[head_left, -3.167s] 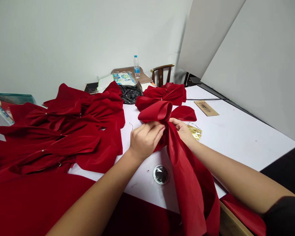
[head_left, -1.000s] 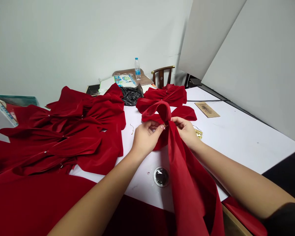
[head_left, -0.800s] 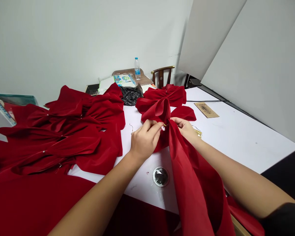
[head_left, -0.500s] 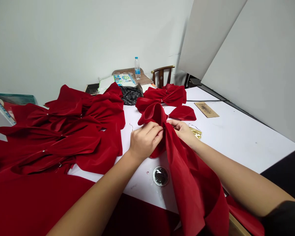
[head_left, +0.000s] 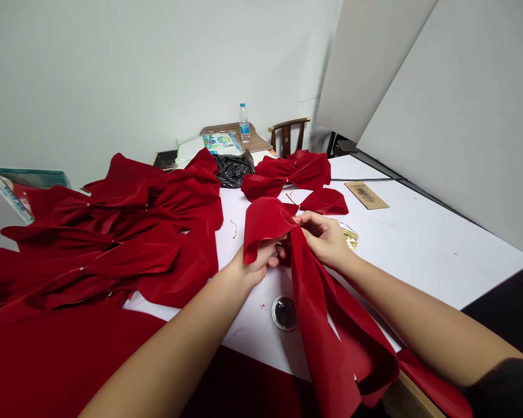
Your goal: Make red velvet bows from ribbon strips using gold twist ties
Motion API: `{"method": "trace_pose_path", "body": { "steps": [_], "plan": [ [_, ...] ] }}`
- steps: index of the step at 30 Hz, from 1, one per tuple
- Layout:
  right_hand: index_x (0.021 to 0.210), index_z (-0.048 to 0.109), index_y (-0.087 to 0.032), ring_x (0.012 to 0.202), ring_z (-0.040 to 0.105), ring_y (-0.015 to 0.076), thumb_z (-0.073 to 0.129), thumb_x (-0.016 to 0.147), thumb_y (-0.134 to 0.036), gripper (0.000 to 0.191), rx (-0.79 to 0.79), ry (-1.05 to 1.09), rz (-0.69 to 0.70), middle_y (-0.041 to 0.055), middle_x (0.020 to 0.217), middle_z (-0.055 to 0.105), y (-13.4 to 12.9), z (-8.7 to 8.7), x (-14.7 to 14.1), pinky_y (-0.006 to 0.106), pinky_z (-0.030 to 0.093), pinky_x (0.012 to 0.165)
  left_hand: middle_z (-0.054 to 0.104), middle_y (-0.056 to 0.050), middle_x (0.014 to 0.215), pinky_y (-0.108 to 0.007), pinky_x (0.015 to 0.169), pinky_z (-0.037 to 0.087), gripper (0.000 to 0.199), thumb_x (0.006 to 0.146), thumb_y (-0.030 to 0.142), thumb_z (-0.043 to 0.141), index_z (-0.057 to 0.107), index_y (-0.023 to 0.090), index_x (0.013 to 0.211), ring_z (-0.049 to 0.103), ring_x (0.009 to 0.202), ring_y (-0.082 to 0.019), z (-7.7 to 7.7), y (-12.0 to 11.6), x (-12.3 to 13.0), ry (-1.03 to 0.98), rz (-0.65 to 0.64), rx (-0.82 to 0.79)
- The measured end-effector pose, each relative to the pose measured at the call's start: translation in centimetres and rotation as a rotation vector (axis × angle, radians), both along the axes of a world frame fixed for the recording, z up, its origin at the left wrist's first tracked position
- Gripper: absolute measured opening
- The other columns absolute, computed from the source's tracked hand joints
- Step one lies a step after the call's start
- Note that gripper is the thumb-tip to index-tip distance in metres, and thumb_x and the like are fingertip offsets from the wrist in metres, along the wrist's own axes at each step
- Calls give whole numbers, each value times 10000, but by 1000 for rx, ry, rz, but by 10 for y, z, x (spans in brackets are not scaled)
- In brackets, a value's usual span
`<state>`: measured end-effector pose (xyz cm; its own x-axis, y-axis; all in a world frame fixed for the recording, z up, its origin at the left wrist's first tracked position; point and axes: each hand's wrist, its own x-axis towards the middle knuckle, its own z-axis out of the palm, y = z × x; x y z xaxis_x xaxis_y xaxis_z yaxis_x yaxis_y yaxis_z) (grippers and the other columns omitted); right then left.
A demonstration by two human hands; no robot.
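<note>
A long red velvety ribbon (head_left: pixel 320 325) is gathered between my hands above the white table (head_left: pixel 422 255), its tails hanging over the near edge. My left hand (head_left: pixel 261 264) is beneath the ribbon's folded loop, fingers curled against the gathered part and partly covered by it. On the gather's other side, my right hand (head_left: pixel 320 235) pinches the cloth between thumb and fingers. Just beyond lies a red bow (head_left: pixel 326 201) tied at its middle. A bundle of gold twist ties (head_left: pixel 350 237) sits beside my right hand.
Several red bows (head_left: pixel 126 249) are heaped on the left. A black plastic bag (head_left: pixel 234 169), a water bottle (head_left: pixel 244 125) and a wooden chair (head_left: pixel 287 134) are at the back. A cardboard piece (head_left: pixel 366 195) lies on the right. A round grommet (head_left: pixel 284 312) is set in the tabletop.
My left hand has turned and moved under the ribbon's loop, which now flops over it toward the left. My right hand keeps its pinch at about the same place.
</note>
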<state>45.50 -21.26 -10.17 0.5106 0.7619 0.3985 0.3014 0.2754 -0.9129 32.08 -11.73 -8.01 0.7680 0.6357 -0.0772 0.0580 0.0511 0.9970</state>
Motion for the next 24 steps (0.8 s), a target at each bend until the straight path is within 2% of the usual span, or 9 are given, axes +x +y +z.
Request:
{"method": "trace_pose_path", "body": {
  "steps": [2, 3, 4, 7, 8, 10, 13, 16, 24],
  "plan": [
    [897, 708, -197, 777, 663, 175, 802, 784, -560, 392, -1, 21, 7, 53, 870, 731, 0, 2, 0, 305, 537, 728, 611, -8, 638, -210, 400, 333, 175, 852, 331, 649, 615, 179, 773, 516, 480, -103, 1, 1, -2, -10, 12, 68],
    [890, 703, -198, 776, 664, 176, 821, 761, -561, 402, -3, 40, 4, 53, 868, 733, 0, 4, 0, 306, 542, 731, 632, -13, 659, -216, 428, 371, 155, 846, 323, 661, 641, 177, 797, 533, 503, -107, 1, 1, -3, -25, 51, 188],
    [888, 702, -198, 776, 663, 177, 839, 739, -561, 415, -8, 58, -3, 54, 871, 736, 0, 5, 0, 305, 545, 731, 658, -19, 690, -225, 471, 416, 133, 846, 310, 668, 671, 177, 830, 554, 532, -112, 0, 2, -5, -48, 103, 373],
    [898, 709, -199, 745, 647, 165, 868, 689, -580, 462, -23, 116, -39, 51, 864, 738, 0, 9, 0, 288, 539, 696, 736, -45, 840, -253, 628, 517, 154, 899, 221, 603, 731, 187, 978, 645, 671, -140, -5, 5, -11, -186, 223, 1078],
    [904, 711, -200, 726, 638, 159, 873, 677, -589, 478, -34, 145, -41, 46, 852, 734, 0, 10, 0, 282, 535, 678, 750, -51, 896, -253, 662, 530, 188, 924, 188, 573, 731, 188, 1027, 673, 727, -147, -7, 7, -13, -233, 226, 1237],
    [911, 711, -203, 701, 628, 150, 884, 651, -603, 507, -58, 209, -24, 35, 827, 724, -1, 11, -1, 276, 535, 663, 764, -56, 981, -245, 716, 548, 205, 964, 151, 552, 714, 182, 1087, 712, 828, -153, -10, 9, -15, -297, 211, 1412],
    [890, 712, -201, 685, 621, 140, 902, 615, -609, 527, -77, 272, 18, 24, 806, 717, -1, 12, -2, 265, 531, 658, 773, -52, 987, -250, 749, 558, 154, 987, 163, 589, 700, 165, 1094, 731, 848, -157, -11, 13, -17, -294, 221, 1534],
    [874, 718, -199, 678, 614, 136, 886, 644, -607, 497, -74, 239, 27, 27, 808, 720, -1, 10, -4, 260, 510, 643, 781, -38, 976, -251, 716, 551, 148, 999, 181, 587, 711, 178, 1079, 734, 804, -150, -10, 16, -18, -266, 229, 1606],
    [892, 732, -196, 685, 627, 153, 850, 689, -627, 490, -72, 156, 14, 42, 825, 733, 1, 3, -4, 281, 511, 647, 794, -35, 960, -257, 666, 521, 157, 997, 202, 580, 731, 192, 1041, 731, 771, -150, -12, 19, -20, -239, 240, 1623]
  ]
}}
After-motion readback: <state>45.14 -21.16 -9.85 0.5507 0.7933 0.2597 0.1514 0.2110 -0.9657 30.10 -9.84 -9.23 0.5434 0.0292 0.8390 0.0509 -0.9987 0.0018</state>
